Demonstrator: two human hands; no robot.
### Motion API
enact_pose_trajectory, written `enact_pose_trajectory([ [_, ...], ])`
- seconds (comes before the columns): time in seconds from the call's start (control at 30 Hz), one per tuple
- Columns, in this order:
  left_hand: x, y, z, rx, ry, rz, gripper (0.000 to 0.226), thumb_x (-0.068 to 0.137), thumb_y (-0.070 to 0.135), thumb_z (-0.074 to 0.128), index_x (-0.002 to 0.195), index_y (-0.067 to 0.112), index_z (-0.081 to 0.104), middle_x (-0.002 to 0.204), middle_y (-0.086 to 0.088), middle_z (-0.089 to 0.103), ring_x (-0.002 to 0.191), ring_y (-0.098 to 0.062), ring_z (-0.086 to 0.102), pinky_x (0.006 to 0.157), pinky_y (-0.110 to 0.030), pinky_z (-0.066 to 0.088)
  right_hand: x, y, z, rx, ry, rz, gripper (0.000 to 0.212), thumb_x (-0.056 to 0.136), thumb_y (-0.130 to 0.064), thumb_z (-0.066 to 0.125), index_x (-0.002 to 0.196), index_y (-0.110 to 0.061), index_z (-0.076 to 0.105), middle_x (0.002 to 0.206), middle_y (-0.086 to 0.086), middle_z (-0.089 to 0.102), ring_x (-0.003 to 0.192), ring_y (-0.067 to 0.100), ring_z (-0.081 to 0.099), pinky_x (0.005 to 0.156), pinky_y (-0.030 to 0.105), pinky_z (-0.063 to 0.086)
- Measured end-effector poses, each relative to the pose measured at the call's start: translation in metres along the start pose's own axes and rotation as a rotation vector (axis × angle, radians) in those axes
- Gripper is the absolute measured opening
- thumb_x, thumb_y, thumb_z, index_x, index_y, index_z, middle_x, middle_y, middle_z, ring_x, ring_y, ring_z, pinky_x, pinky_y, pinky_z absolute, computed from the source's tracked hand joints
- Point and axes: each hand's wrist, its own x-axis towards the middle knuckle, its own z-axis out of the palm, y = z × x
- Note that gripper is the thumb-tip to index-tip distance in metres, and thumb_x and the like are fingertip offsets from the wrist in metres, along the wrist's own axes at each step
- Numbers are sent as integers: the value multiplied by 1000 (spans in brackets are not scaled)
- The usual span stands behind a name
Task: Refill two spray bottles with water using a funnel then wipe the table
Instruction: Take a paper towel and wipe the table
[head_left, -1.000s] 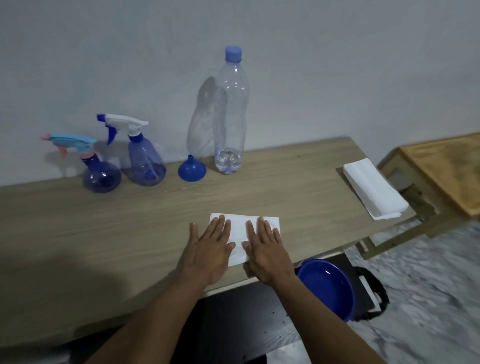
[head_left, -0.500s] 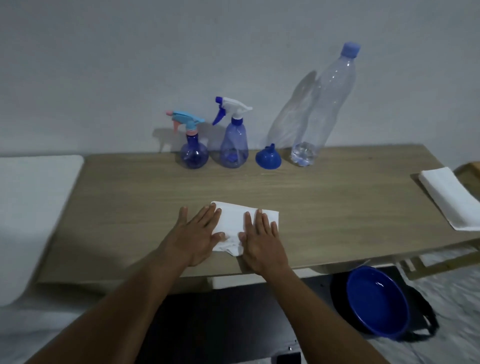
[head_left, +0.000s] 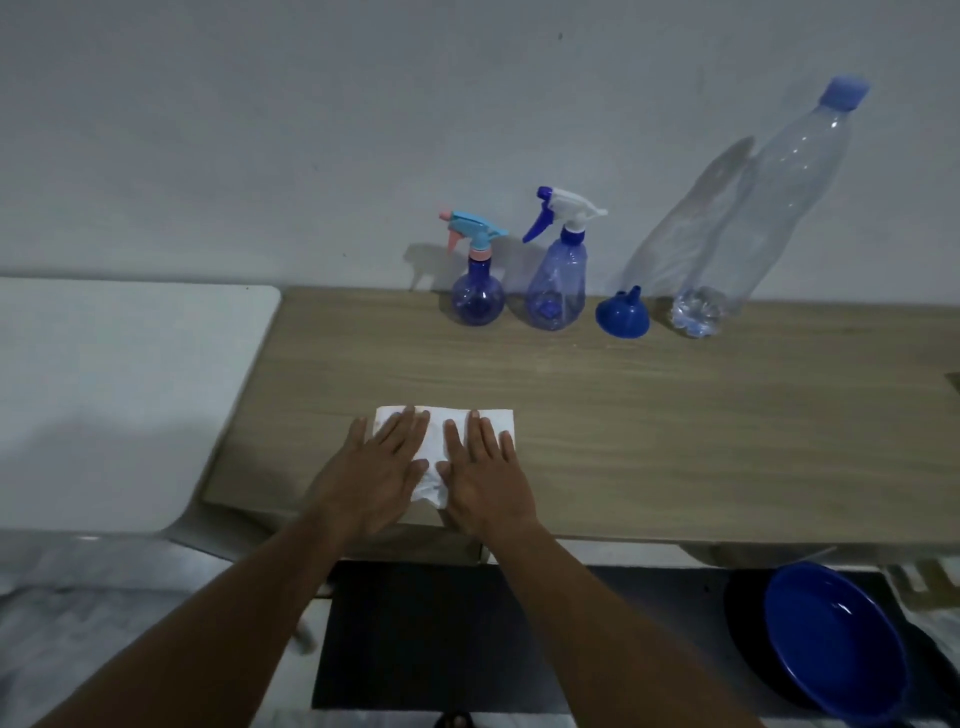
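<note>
Head camera, looking down: my left hand (head_left: 375, 474) and right hand (head_left: 485, 475) lie flat, fingers spread and gripping nothing, side by side on a white paper towel (head_left: 435, 452) pressed to the wooden table (head_left: 675, 436) near its front edge. A rumpled corner of the towel shows between my thumbs. Along the back of the table, against a plain pale wall (head_left: 260, 130), four items stand in a row: a round spray bottle (head_left: 477, 291) with a teal and pink trigger, just beside it a taller spray bottle (head_left: 558, 283) with a white and blue trigger, then a blue funnel (head_left: 622, 313) resting mouth-down, then a large clear water bottle (head_left: 769, 208) with a blue cap and only a little water at its base. Both sprayers are capped. To the left of the table sits a white surface (head_left: 119, 395). Below the table's front edge, a dark mat (head_left: 441, 634) covers the floor, with a blue basin (head_left: 836, 644) at lower right.
</note>
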Motion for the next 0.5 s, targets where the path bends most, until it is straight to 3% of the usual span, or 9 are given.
enact_pose_trajectory([
  [0.13,-9,16,11,-51,-29,-45,66,99,49,5,155,15,0,163,-4,-4,151,-19,1,118,-53,8,-16,6,9,-4,-6,-40,62,110,-39,23,161,-16,-2,168,14,-7,156,28,-8,125,44,-6],
  [0.23,-14,30,2,-44,-70,-52,82,87,58,-22,155,18,1,161,-1,-7,150,-18,3,117,-55,5,-31,25,8,-1,5,-80,60,111,-38,20,161,-14,-2,169,12,-8,156,26,-8,125,42,-6],
  [0.3,-16,50,-7,-33,-62,-40,89,86,56,-27,155,17,12,162,-3,5,149,-21,14,116,-57,11,-45,44,5,-4,9,-95,60,111,-37,19,161,-13,-3,168,12,-9,156,26,-8,125,40,-8],
  [0.4,-13,94,-19,-41,-50,-23,80,97,51,-12,149,13,36,157,-11,29,142,-28,36,109,-62,27,-71,81,-1,-8,14,-93,59,111,-37,16,161,-12,-4,168,12,-11,156,25,-11,123,37,-11],
  [0.5,0,147,-24,-79,-36,-27,79,96,53,-10,151,16,33,158,-11,25,144,-27,32,109,-63,26,-98,130,-13,-13,6,-82,59,111,-38,15,161,-11,-4,168,13,-10,156,25,-10,124,37,-9],
])
